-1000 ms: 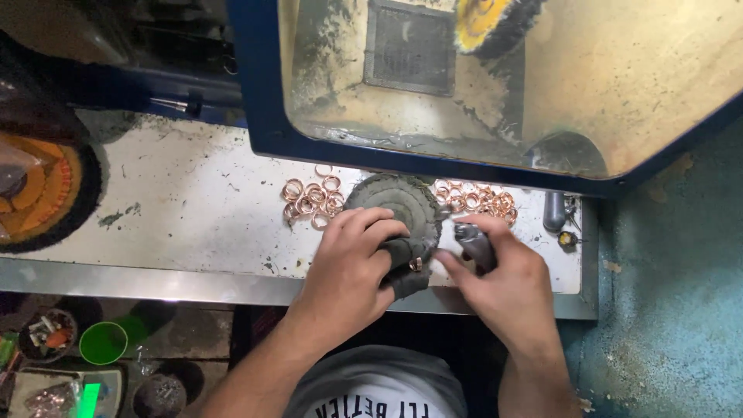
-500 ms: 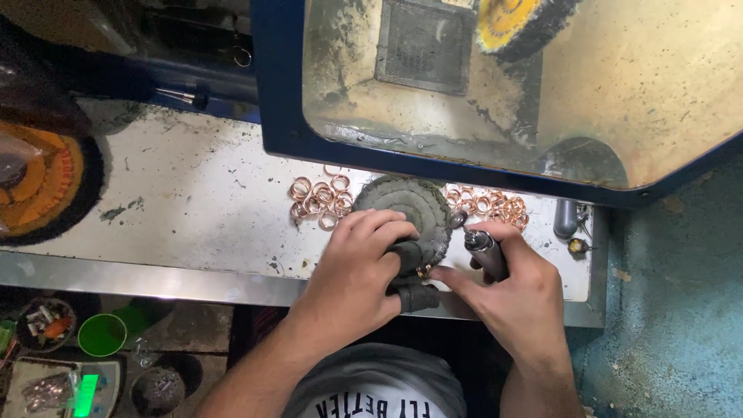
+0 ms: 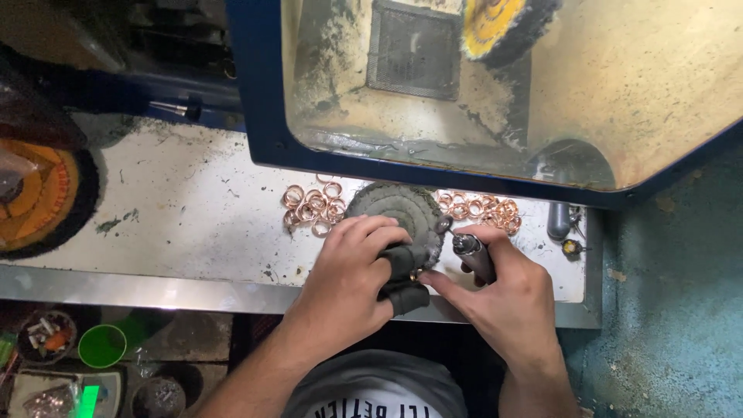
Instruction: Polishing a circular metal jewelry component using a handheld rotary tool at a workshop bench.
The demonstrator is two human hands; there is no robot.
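My left hand grips a small copper ring between fingers that wear dark fingertip covers, right at the bench's front edge. My right hand is closed around a grey pen-like rotary tool, its tip pointing towards the ring. Just behind the hands lies a round grey cloth buffing wheel flat on the bench. Loose copper rings lie in two piles, one left of the wheel and one right of it.
The dusty white bench has a metal front edge. Above it stands a blue-framed polishing hood with a clear window and a yellow buffing wheel inside. An orange and black wheel is at the left. A green cup sits below the bench.
The view has shifted slightly. Both hands have stayed at the bench's front edge, with the right hand's tool drawn in closer to the ring held by the left.
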